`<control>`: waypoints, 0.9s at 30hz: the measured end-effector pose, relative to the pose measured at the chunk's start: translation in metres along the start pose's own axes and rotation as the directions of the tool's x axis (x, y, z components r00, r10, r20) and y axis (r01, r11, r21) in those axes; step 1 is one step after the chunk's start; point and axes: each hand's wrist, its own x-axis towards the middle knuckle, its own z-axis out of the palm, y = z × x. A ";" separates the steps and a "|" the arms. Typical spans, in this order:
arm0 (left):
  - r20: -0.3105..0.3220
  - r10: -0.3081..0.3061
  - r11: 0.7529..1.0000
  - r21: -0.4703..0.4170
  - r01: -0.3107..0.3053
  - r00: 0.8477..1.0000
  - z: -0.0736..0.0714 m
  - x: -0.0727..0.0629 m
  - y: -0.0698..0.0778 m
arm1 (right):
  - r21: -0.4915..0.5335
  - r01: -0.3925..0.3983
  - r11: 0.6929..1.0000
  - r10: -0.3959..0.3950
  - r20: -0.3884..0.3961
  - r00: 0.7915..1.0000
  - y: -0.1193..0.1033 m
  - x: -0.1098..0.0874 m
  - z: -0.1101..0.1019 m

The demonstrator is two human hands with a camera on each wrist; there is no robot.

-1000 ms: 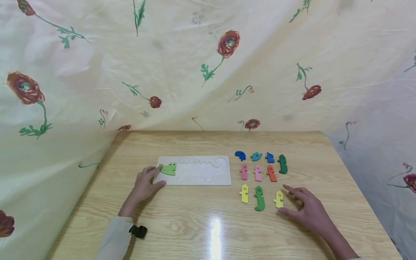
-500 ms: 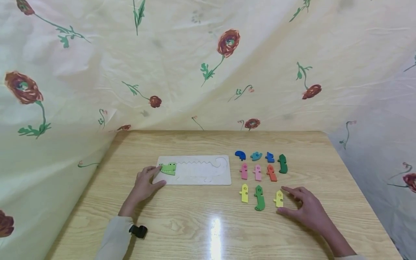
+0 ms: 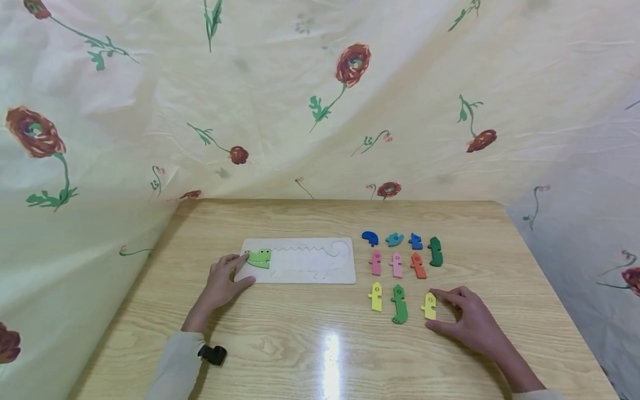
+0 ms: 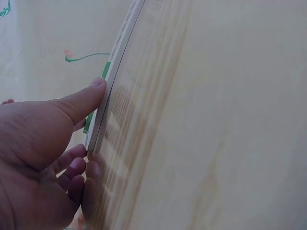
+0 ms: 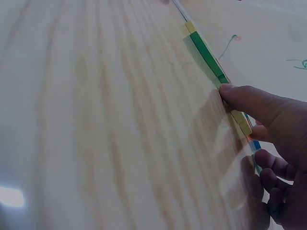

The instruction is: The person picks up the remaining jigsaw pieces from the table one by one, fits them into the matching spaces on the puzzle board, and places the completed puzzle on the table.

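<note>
A white puzzle board with a crocodile outline lies on the table, and a green crocodile-head piece is at its left end. My left hand rests at the board's left side, index fingertip at the snout, thumb at the front edge. In the left wrist view, the thumb lies along the board's edge. On the right, my right hand has thumb and index at opposite ends of a yellow puzzle piece, pinching it flat on the table. The right wrist view shows this yellow piece edge-on, partly behind the thumb.
Loose puzzle pieces lie in rows right of the board: a blue one, a pink one, a red one, a dark green one, another yellow one and a green leg piece. Flowered cloth hangs behind the table.
My right thumb and index have closed in a little from the right onto the ends of the yellow puzzle piece. The left hand and the board stay put.
</note>
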 end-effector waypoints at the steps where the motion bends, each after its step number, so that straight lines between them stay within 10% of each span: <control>1: 0.000 0.000 1.000 0.000 0.000 1.000 0.000 0.000 0.000 | 0.001 -0.001 1.000 0.001 0.003 1.000 0.000 0.000 0.000; 27: -0.011 0.011 1.000 -0.025 -0.012 1.000 0.002 0.000 -0.002 | -0.027 0.015 1.000 -0.016 -0.046 0.999 -0.003 0.008 -0.008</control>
